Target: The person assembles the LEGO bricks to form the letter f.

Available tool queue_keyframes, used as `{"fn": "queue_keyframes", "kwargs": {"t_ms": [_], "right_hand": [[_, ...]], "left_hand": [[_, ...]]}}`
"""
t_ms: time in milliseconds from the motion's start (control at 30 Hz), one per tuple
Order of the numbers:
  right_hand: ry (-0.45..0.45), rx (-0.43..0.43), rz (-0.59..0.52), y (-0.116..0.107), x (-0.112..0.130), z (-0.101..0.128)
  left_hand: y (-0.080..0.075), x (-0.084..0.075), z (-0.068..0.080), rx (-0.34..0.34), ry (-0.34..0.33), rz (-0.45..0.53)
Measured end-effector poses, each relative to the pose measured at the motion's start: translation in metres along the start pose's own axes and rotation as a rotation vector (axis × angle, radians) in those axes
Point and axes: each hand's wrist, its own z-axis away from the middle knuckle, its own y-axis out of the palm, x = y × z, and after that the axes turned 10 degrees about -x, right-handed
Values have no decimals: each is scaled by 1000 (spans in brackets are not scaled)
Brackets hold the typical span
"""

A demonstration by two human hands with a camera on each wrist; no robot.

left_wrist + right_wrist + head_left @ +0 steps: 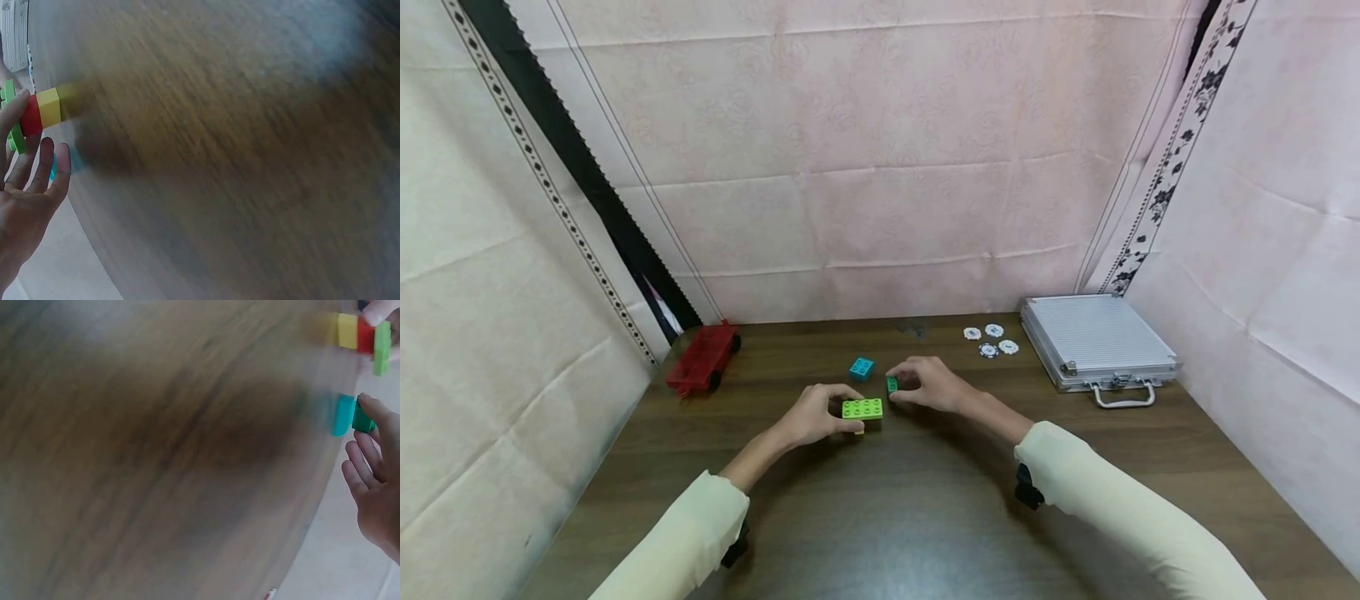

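Note:
My left hand (809,415) grips a small stack of toy building bricks by its sides. A long lime green brick (862,408) tops the stack, above a red brick (31,116) and a yellow brick (50,107). To its right, my right hand (936,385) pinches a dark green brick (892,384) between thumb and fingertips, the other fingers spread loosely in the right wrist view. A turquoise brick (861,368) sits on the table just beyond both hands, studs up.
On the wooden table (880,533), a red toy cart (703,358) stands at the far left. Several white poker chips (988,351) lie at the back right, beside a silver case (1097,337) with its handle facing me. Pale cloth hangs around the table.

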Motion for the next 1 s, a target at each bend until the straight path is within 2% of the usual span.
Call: {"fn": "queue_keyframes", "kwargs": {"t_ms": [200, 367, 767, 1000], "right_hand": [[-77, -47, -24, -9, 16, -2], [-115, -55, -87, -10, 31, -4], [-118, 8, -66, 8, 53, -4], [-110, 35, -114, 15, 55, -6]], "left_hand": [[-1, 2, 2, -27, -24, 16], [-1, 1, 2, -32, -36, 18], [1, 5, 2, -35, -18, 17], [-1, 6, 1, -28, -12, 24]]}}
